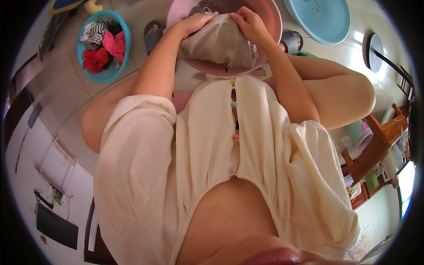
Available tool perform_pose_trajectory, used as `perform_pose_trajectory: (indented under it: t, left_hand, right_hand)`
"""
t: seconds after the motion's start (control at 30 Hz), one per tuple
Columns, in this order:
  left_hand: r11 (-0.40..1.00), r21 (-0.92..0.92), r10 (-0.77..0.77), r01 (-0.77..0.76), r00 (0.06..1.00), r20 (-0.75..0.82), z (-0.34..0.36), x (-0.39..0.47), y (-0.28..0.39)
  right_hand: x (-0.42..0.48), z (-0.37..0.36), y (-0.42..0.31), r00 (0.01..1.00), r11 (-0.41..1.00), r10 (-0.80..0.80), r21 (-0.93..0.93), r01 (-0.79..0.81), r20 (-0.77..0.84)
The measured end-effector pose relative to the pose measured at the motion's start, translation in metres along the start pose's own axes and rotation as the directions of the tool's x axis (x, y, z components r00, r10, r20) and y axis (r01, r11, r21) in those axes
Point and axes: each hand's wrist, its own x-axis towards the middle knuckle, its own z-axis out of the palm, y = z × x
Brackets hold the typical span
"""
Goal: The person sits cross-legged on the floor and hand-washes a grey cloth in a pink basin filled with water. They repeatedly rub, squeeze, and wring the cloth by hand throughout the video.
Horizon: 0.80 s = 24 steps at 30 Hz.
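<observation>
Both hands work over a pink plastic basin [277, 20] that stands before me between my feet. A wet grey-beige cloth [215, 44] drapes over the near side of the basin. My left hand [198, 24] grips the cloth's upper edge at the left, with the fingers pointing right. At the right, my right hand [248, 25] pinches the same edge between thumb and fingers. The edge runs fairly straight between them, while the lower part hangs in folds. Dark water and more pale fabric show behind the hands, partly hidden.
To the left, a blue basin [128, 46] holds red, pink and striped clothes [96, 34]. A light-blue basin [326, 23] is at the upper right. Further right are a round black stand base [375, 53] and wooden furniture [381, 135]. Grey slippers [291, 43] are on my feet.
</observation>
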Motion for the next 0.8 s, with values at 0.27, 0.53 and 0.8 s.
perform_pose_trajectory:
  t: [0.27,0.53,0.8]
  left_hand:
    - [0.979,0.118,0.164,-0.166,0.986,0.02,-0.012,0.055,-0.023]
    - [0.971,-0.236,-0.022,-0.036,0.971,-0.24,-0.013,0.111,-0.05]
    - [0.906,-0.391,-0.248,0.164,0.953,-0.176,-0.018,0.141,-0.066]
  right_hand:
    - [0.035,0.015,0.052,0.992,0.989,0.12,-0.086,-0.117,0.025]
    - [0.095,0.027,0.108,0.951,0.922,0.18,-0.295,-0.252,-0.251]
    - [0.173,0.061,0.197,0.864,0.554,0.253,0.667,-0.499,0.436]
